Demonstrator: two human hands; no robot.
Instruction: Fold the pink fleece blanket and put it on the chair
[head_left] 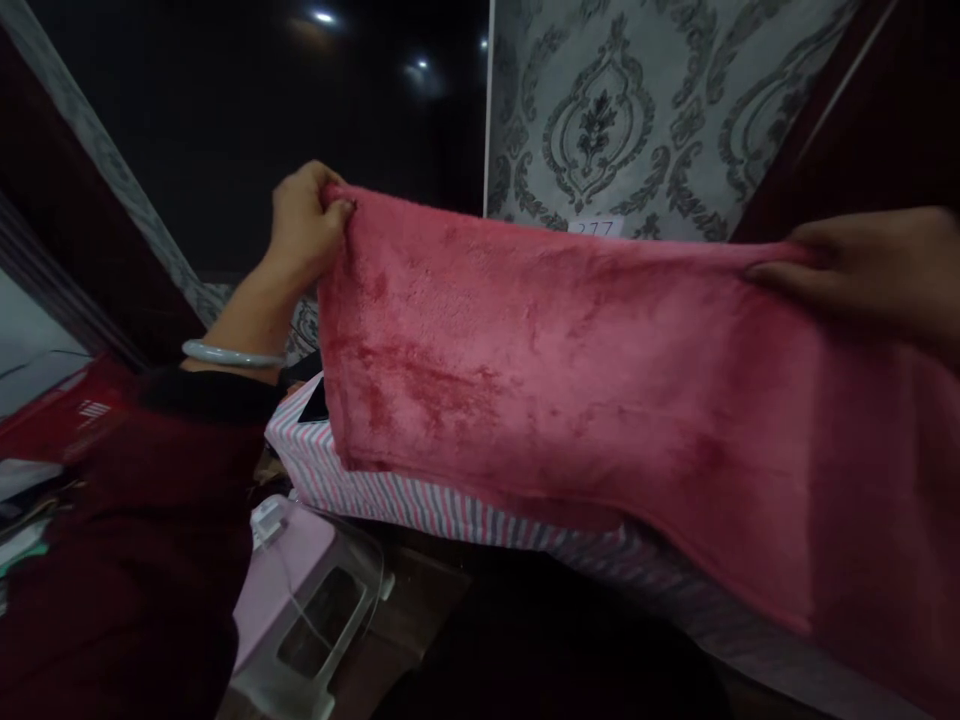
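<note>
A pink plush towel (pixel 570 370) hangs stretched between my two hands, its face toward me. My left hand (pixel 309 220) is closed on its upper left corner, with a pale bangle (pixel 232 354) round the wrist. Farther right, my right hand (pixel 862 270) pinches the top edge between thumb and fingers. The right part of the towel falls in a darker fold toward the lower right. Behind and below it, a striped cloth (pixel 405 505) covers a surface, mostly hidden by the towel.
A pink and white plastic stool (pixel 292 570) stands on the floor at lower left, a cable across it. Behind are a large dark glossy panel (pixel 262 100) and patterned wallpaper (pixel 600 120). A paper label (pixel 596 227) shows above the towel. Something red (pixel 67 410) lies far left.
</note>
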